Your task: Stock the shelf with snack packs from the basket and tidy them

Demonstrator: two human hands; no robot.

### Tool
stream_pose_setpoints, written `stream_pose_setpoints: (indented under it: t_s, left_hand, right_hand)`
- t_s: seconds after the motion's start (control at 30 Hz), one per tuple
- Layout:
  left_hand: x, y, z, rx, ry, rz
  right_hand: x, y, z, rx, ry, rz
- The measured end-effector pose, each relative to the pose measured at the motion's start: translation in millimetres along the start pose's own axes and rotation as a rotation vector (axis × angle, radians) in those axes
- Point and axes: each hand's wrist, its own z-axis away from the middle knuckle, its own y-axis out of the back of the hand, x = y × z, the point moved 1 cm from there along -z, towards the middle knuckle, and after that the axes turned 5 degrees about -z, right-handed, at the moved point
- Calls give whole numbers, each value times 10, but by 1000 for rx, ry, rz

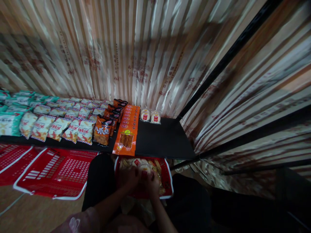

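Both hands are down inside a red basket (169,181) between my knees, among packaged snacks. My left hand (133,177) is closed against clear packets of round white crackers (145,169) with red labels. My right hand (151,183) grips the same group of packets from the other side. Shadow hides much of the fingers. Other yellowish snack packets (157,166) lie around them in the basket. On the black shelf just beyond, two round white cracker packets (155,117) lie side by side, right of a row of overlapping orange packets (126,132).
Left along the shelf (162,139) stand dark-orange snack bags (101,131), rows of white bags (84,130) and green bags (11,123). Two more red baskets (54,171) sit below on the left. A striped curtain (136,48) hangs behind; black poles (225,58) cross the right side.
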Motion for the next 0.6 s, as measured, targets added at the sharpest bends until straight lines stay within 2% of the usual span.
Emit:
stream_pose_setpoints:
  t_s: [0.1, 0.23, 0.43, 0.6]
  left_hand:
    - [85, -22, 19, 43, -42, 38]
    - [215, -16, 61, 16, -81, 142]
    - [441, 91, 182, 27, -143, 122]
    - [504, 81, 149, 83, -181, 105]
  right_hand:
    - [-52, 56, 7, 41, 16, -28]
    - [-105, 121, 29, 90, 41, -117]
    - [-243, 214, 33, 173, 31, -193]
    - [-400, 305, 7, 175, 74, -227]
